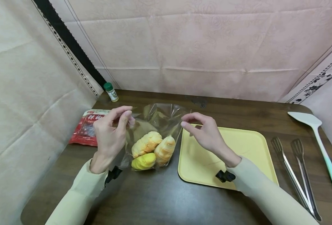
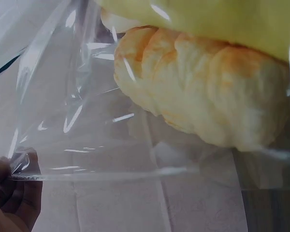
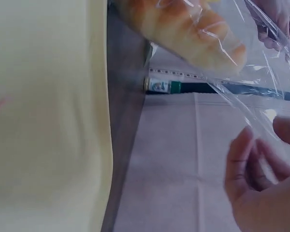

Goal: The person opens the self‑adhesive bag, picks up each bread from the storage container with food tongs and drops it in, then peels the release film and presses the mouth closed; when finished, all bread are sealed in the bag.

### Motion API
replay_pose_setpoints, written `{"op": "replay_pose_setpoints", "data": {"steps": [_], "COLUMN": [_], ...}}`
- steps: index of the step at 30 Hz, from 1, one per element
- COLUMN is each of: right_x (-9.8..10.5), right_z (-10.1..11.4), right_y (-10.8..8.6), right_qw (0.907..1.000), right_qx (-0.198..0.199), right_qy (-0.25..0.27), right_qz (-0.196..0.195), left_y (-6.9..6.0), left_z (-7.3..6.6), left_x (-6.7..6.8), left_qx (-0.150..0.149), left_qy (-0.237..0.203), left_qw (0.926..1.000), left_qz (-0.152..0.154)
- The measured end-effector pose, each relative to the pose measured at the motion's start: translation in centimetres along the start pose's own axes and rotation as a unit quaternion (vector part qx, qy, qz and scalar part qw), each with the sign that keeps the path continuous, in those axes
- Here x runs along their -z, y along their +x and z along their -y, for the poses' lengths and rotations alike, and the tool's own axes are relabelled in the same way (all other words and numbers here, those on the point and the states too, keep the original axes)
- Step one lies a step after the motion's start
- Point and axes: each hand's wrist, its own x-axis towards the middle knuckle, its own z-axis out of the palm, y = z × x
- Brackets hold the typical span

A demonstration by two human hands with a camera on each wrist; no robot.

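A clear plastic bag is held up over the dark table, its lower part toward me. Inside it lie a braided bread, a ridged bread roll and a yellow oblong item. With thumb and fingers, my left hand pinches one upper corner of the bag, which the left wrist view shows at the bag's edge. On the opposite side, my right hand holds the bag's edge loosely between thumb and fingers.
A yellow tray lies beneath my right forearm. Two metal tongs and a spatula lie farther right. Behind my left hand are a red packet and a green-capped bottle. Cloth walls border the table.
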Motion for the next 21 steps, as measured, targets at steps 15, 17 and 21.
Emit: {"op": "replay_pose_setpoints", "data": {"steps": [15,17,21], "right_x": [-2.1,-2.2,-2.5], "right_z": [-0.4,-0.4,-0.6], "right_y": [-0.6,-0.6,-0.8], "right_qw": [0.9879,0.9874,0.9843], "right_qx": [0.028,0.03,0.026], "right_qy": [0.152,0.156,0.171], "right_qz": [0.002,-0.002,-0.034], "left_y": [-0.2,-0.2,-0.3], "left_z": [2.5,3.0,3.5], "left_x": [1.2,1.2,1.1], "left_qx": [0.195,0.208,0.219], "left_qy": [-0.111,-0.099,-0.095], "left_qw": [0.9653,0.9614,0.9612], "left_qz": [0.134,0.151,0.139]}}
